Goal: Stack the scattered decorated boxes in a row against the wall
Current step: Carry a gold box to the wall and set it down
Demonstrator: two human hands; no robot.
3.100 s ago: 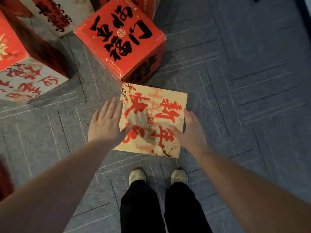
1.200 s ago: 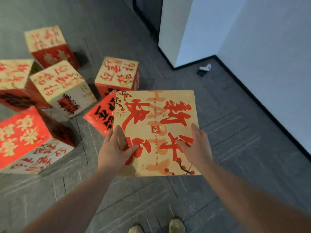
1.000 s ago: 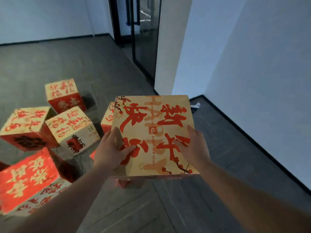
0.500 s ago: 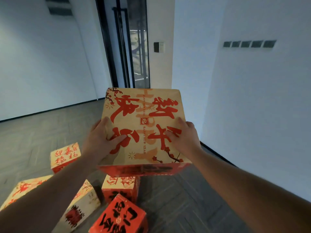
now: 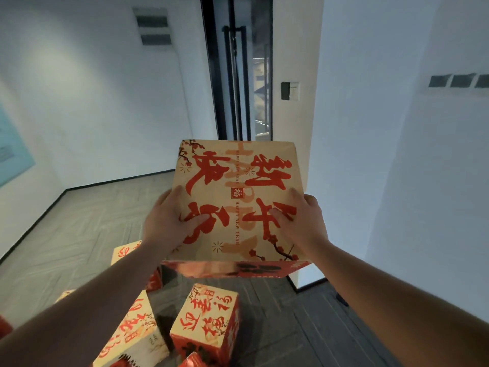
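So both hands are busy here: the left hand (image 5: 169,221) is clamped flat against the left side of a tan box with red calligraphy (image 5: 238,200), thumb hooked over the top face, and the right hand (image 5: 301,221) mirrors it on the right side, thumb also lying on top, fingers wrapped down the side out of sight. Neither palm is free, they're squeezing the box between them and it's up in the air at chest-ish level, top face tipped toward the camera, with a red side panel showing along its near lower edge. Going outward, the rest of the bunch is on the grey floor (image 5: 79,234) below: a tan-topped box with red sides (image 5: 209,321) at about 6 o'clock from the held one, a cream box with red script (image 5: 132,337) at roughly 7 o'clock, and another box (image 5: 124,254) peeking out behind the left forearm around 8 o'clock. They sit at odd angles to each other, so still scattered as far as I can see. The white wall (image 5: 423,181) runs along the right at 3 o'clock, with a dark glass door (image 5: 238,75) up at 12. I don't see any row started along that wall in this view, though its base is mostly cut off. My read: very early days, one box picked up and in transit, none placed, and at least three more waiting on the floor.
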